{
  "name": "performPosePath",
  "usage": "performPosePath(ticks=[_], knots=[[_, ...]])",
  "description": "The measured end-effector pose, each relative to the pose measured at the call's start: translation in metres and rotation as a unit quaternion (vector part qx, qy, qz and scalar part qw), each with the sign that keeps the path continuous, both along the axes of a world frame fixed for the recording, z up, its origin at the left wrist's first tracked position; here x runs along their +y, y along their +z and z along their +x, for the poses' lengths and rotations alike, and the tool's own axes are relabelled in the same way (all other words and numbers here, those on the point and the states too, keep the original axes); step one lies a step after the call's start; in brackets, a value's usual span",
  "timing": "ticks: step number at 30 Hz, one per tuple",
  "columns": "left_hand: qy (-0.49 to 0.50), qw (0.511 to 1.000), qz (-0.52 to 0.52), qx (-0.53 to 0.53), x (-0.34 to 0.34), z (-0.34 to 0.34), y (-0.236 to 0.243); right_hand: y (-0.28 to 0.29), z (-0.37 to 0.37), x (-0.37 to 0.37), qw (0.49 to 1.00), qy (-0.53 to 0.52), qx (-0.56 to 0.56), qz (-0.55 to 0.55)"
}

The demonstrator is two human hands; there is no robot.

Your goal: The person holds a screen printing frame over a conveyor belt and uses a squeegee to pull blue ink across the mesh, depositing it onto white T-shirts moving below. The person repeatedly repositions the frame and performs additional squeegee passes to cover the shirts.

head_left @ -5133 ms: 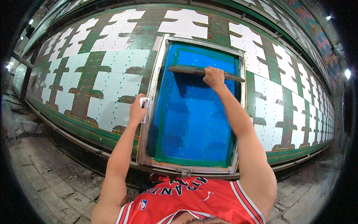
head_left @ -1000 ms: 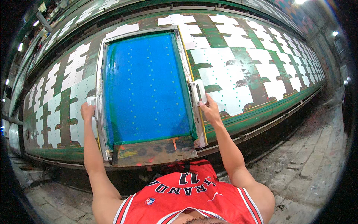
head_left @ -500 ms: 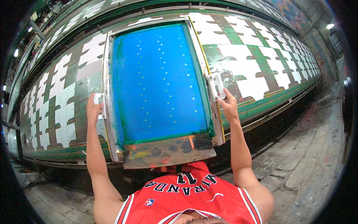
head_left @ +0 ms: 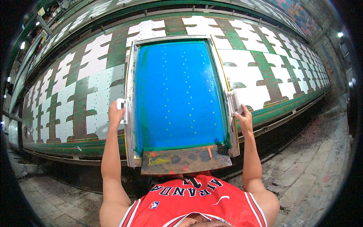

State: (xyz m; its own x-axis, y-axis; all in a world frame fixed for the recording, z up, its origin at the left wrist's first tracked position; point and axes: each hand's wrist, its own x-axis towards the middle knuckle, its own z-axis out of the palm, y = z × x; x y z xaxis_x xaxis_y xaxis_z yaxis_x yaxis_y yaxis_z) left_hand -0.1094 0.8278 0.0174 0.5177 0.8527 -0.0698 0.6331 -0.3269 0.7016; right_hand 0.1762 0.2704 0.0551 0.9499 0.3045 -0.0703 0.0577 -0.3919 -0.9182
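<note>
A screen-printing frame [head_left: 130, 94] with a blue mesh [head_left: 181, 98] and rows of pale dots lies across the long green table in front of me. My left hand [head_left: 116, 112] is closed around the white handle [head_left: 124, 111] on the frame's left side. On the right side, my right hand [head_left: 245, 118] grips the other white handle [head_left: 237, 102], thumb against its near end. A paint-stained board [head_left: 187, 160] sticks out from the frame's near end, close to my red jersey [head_left: 189, 200].
White cut fabric pieces [head_left: 247, 89] lie in rows on the table [head_left: 85, 147], left and right of the frame. Those at left [head_left: 102, 98] carry small green dots. Another long table runs behind. A brick floor [head_left: 302, 166] borders the table's near side.
The frame has shifted to the right along the table and nearer to me, with both hands still on its handles. More dotted white pieces show at its left and beyond its far end.
</note>
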Motion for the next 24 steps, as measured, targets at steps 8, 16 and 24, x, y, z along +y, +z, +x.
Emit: performPosePath(ticks=[8,16,24], knots=[[-0.015,0.999,-0.021,-0.027,-0.011,0.023,-0.010,0.007,-0.002,-0.018,0.999,-0.040,0.015,0.004],[-0.044,0.999,-0.029,-0.003,-0.021,0.055,0.012,0.015,-0.013,-0.032,0.997,-0.065,0.011,0.031],[-0.045,0.999,-0.020,-0.004,0.006,0.071,0.021,0.005,0.009,-0.018,0.998,-0.062,-0.022,0.020]])
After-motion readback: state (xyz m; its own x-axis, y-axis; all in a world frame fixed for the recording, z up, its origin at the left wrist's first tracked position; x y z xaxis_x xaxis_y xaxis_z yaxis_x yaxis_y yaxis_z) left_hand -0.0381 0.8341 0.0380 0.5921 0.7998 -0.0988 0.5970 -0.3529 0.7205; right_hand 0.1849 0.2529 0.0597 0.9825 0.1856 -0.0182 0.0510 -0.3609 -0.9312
